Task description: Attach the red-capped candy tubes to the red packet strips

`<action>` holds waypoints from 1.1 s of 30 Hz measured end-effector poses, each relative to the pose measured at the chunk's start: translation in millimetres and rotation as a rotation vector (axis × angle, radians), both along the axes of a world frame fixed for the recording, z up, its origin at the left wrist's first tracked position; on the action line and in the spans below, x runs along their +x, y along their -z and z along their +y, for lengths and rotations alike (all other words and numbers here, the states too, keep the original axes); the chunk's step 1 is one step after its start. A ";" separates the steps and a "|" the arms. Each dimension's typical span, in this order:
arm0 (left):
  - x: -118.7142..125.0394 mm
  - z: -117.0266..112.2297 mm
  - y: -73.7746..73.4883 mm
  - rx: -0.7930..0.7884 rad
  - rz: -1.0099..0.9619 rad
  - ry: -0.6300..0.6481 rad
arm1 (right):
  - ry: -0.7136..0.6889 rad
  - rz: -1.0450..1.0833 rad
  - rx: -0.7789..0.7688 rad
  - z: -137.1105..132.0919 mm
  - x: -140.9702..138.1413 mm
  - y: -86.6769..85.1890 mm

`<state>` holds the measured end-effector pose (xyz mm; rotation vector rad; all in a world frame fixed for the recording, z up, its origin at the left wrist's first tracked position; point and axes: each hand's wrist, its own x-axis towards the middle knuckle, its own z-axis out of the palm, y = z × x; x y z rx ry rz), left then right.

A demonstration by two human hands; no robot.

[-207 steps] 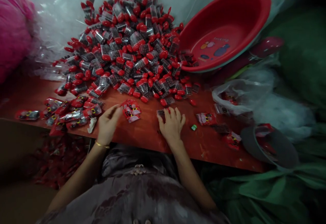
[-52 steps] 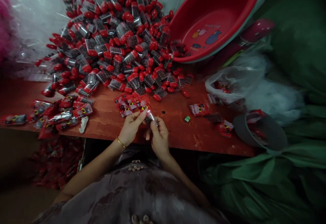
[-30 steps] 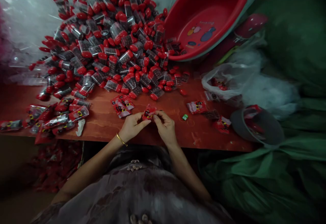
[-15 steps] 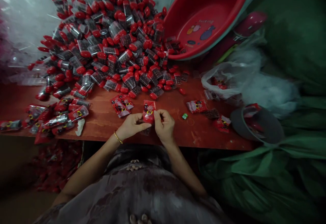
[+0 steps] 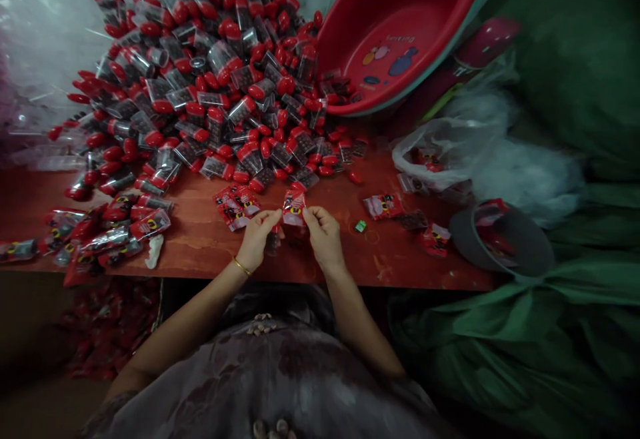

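A small red printed packet (image 5: 294, 208) is stretched between my two hands above the front of the table. My left hand (image 5: 256, 239), with a gold bracelet at the wrist, pinches its left edge. At the opposite edge, the thumb and fingers of my right hand (image 5: 324, 236) are closed on it. Just below the packet, beside my left fingers, is a dim, partly see-through item (image 5: 273, 242) that I cannot make out. Flat red packets (image 5: 236, 206) lie on the table just left of the held one.
Clear tubes with red caps (image 5: 220, 92) form a large heap at the back. A red basin (image 5: 395, 32) leans behind, right of it. Filled red packets (image 5: 110, 229) lie at left. A grey bowl (image 5: 463, 242), a plastic bag (image 5: 440, 132) and a small green piece (image 5: 360, 226) are at right.
My left hand has turned, its fingers now pointing more forward at the packet's left edge. The packet sits slightly farther from me. The whole view has shifted a little.
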<state>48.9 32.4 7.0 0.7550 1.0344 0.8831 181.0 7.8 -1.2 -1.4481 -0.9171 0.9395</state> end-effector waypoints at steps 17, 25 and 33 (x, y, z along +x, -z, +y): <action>7.8 -1.8 -6.7 0.251 0.237 -0.018 | -0.002 -0.390 0.248 -28.8 2.3 9.1; 9.8 -9.9 -4.1 0.345 0.308 0.008 | 0.085 -0.378 0.203 -22.9 -9.8 10.3; 13.7 -13.9 -10.2 0.287 0.268 -0.055 | 0.154 -0.679 0.197 -21.3 -1.5 13.4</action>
